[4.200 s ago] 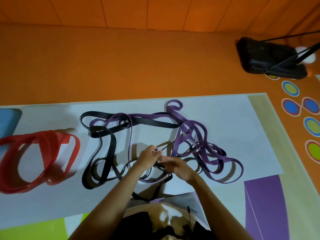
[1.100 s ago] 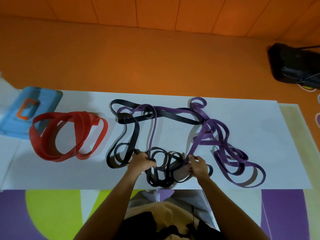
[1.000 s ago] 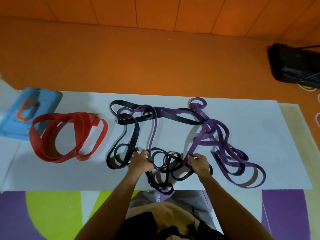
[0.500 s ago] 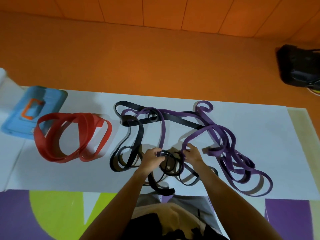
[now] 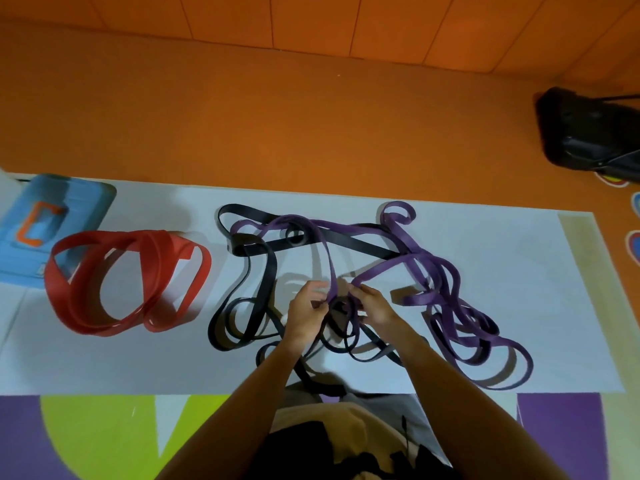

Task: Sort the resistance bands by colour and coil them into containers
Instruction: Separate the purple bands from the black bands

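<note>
The red bands (image 5: pixel 128 285) lie apart on the white sheet (image 5: pixel 519 271) beside a blue lid (image 5: pixel 52 223), but purple bands (image 5: pixel 446 303) and black bands (image 5: pixel 256 282) remain tangled mid-sheet — left hand (image 5: pixel 304 313) and right hand (image 5: pixel 374 303) both pinching purple strands — and nothing looks coiled into a container yet.

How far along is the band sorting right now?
Done: the red bands lie apart in their own loose pile. In hand: the left hand and right hand pinch a purple band, working it out of the black bands. Left: untangle purple from black and coil everything; nothing sits in a container.
</note>
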`<state>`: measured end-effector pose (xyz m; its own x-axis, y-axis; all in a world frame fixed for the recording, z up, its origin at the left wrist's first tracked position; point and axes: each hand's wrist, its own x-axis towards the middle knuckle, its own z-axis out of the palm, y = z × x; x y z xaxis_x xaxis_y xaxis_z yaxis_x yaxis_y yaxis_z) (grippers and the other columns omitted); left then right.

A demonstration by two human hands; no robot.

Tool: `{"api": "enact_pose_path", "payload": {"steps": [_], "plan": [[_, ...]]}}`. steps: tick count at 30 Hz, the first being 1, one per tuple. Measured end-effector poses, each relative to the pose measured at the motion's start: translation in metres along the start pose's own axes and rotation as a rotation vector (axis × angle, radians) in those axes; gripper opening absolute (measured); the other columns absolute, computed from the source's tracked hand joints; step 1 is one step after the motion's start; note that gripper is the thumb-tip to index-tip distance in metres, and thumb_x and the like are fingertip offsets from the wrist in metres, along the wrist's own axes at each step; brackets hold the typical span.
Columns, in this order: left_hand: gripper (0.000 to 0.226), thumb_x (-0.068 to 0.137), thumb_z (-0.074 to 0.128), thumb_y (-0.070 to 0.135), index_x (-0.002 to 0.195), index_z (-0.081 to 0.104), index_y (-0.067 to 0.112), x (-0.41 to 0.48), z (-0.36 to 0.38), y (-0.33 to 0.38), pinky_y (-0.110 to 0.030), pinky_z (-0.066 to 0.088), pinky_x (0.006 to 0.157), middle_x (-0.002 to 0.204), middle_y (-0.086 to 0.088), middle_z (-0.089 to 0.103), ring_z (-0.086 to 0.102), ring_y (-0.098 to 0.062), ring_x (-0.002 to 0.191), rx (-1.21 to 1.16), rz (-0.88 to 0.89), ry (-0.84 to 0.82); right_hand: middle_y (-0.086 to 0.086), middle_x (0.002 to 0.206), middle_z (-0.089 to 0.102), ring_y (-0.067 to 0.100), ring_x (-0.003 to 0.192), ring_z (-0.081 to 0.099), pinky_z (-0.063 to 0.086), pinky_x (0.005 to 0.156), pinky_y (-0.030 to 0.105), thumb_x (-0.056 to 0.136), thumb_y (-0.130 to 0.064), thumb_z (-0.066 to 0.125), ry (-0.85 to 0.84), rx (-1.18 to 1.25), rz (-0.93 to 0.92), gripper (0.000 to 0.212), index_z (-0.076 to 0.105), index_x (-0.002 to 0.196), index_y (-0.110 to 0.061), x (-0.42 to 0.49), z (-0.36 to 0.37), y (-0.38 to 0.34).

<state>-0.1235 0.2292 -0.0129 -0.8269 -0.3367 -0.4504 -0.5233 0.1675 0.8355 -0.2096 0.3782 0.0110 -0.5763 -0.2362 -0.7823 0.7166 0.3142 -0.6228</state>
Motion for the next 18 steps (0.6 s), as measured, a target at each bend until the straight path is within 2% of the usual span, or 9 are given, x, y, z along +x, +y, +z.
{"api": "enact_pose_path", "payload": {"steps": [2, 3, 6, 9, 10, 11, 14, 16, 18], "plan": [[0.034, 0.097, 0.068, -0.004, 0.119, 0.066, 0.022, 0.003, 0.001, 0.009, -0.014, 0.056, 0.087, 0.122, 0.005, 0.071, 0.071, -0.006, 0.107, -0.084, 0.099, -0.013, 0.005, 0.086, 0.078, 0.017, 0.080, 0.074, 0.054, 0.074, 0.026, 0.104, -0.043, 0.064, 0.006, -0.020, -0.016, 0.035, 0.076, 0.106, -0.010, 0.000, 0.002, -0.003], [0.032, 0.096, 0.069, -0.004, 0.116, 0.067, 0.021, 0.004, 0.002, 0.012, -0.017, 0.057, 0.090, 0.123, 0.007, 0.070, 0.071, -0.004, 0.108, -0.114, 0.132, -0.028, 0.008, 0.091, 0.081, 0.018, 0.082, 0.076, 0.057, 0.076, 0.027, 0.102, -0.045, 0.067, 0.010, 0.006, -0.032, 0.039, 0.078, 0.106, -0.008, 0.001, 0.003, -0.004], [0.040, 0.094, 0.072, -0.001, 0.125, 0.063, 0.023, 0.002, 0.004, 0.018, -0.018, 0.058, 0.094, 0.129, 0.010, 0.067, 0.068, 0.000, 0.115, -0.153, 0.124, -0.107, 0.023, 0.100, 0.078, 0.034, 0.091, 0.074, 0.060, 0.091, 0.040, 0.099, -0.031, 0.074, 0.037, 0.167, -0.098, 0.034, 0.078, 0.104, 0.002, 0.003, 0.001, -0.011], [0.051, 0.086, 0.083, 0.006, 0.123, 0.053, 0.025, -0.003, 0.006, 0.013, -0.002, 0.050, 0.078, 0.131, 0.008, 0.049, 0.059, 0.003, 0.109, -0.020, 0.075, -0.094, 0.022, 0.105, 0.079, 0.035, 0.097, 0.075, 0.061, 0.091, 0.036, 0.101, -0.023, 0.070, -0.019, 0.170, -0.160, 0.028, 0.076, 0.097, 0.004, 0.000, -0.001, -0.023], [0.052, 0.085, 0.085, 0.008, 0.122, 0.051, 0.023, -0.003, 0.006, 0.011, -0.003, 0.051, 0.074, 0.127, 0.004, 0.046, 0.059, -0.002, 0.103, 0.030, 0.034, -0.074, 0.021, 0.107, 0.079, 0.032, 0.099, 0.076, 0.060, 0.089, 0.032, 0.102, -0.023, 0.069, -0.028, 0.150, -0.176, 0.027, 0.076, 0.095, 0.003, -0.003, -0.001, -0.029], [0.051, 0.086, 0.085, 0.010, 0.121, 0.049, 0.020, -0.003, 0.004, 0.010, -0.010, 0.056, 0.074, 0.124, 0.001, 0.049, 0.062, -0.008, 0.099, 0.071, -0.021, -0.075, 0.019, 0.108, 0.080, 0.028, 0.099, 0.077, 0.060, 0.085, 0.027, 0.103, -0.023, 0.068, -0.021, 0.135, -0.191, 0.027, 0.075, 0.092, 0.000, -0.006, -0.001, -0.034], [0.035, 0.098, 0.072, 0.011, 0.127, 0.053, 0.013, -0.005, -0.003, 0.007, -0.041, 0.063, 0.090, 0.116, -0.007, 0.068, 0.071, -0.028, 0.105, 0.237, -0.100, -0.201, 0.010, 0.109, 0.082, 0.018, 0.098, 0.077, 0.058, 0.076, 0.022, 0.106, -0.026, 0.065, 0.027, 0.105, -0.249, 0.025, 0.074, 0.093, -0.006, -0.012, -0.001, -0.048], [0.021, 0.101, 0.063, 0.007, 0.121, 0.065, 0.013, -0.005, -0.010, 0.007, -0.046, 0.060, 0.096, 0.116, -0.010, 0.074, 0.073, -0.031, 0.106, 0.334, -0.044, -0.254, 0.007, 0.113, 0.081, 0.019, 0.108, 0.075, 0.056, 0.083, 0.027, 0.107, -0.029, 0.062, 0.077, 0.106, -0.278, 0.026, 0.072, 0.102, -0.006, -0.013, -0.006, -0.056], [0.022, 0.101, 0.057, 0.002, 0.103, 0.075, 0.015, -0.005, -0.020, 0.010, -0.046, 0.059, 0.096, 0.109, -0.008, 0.078, 0.074, -0.030, 0.103, 0.335, -0.034, -0.223, 0.007, 0.116, 0.080, 0.020, 0.119, 0.070, 0.053, 0.093, 0.028, 0.109, -0.030, 0.059, 0.127, 0.096, -0.298, 0.031, 0.070, 0.110, -0.001, -0.012, -0.013, -0.063]]}}
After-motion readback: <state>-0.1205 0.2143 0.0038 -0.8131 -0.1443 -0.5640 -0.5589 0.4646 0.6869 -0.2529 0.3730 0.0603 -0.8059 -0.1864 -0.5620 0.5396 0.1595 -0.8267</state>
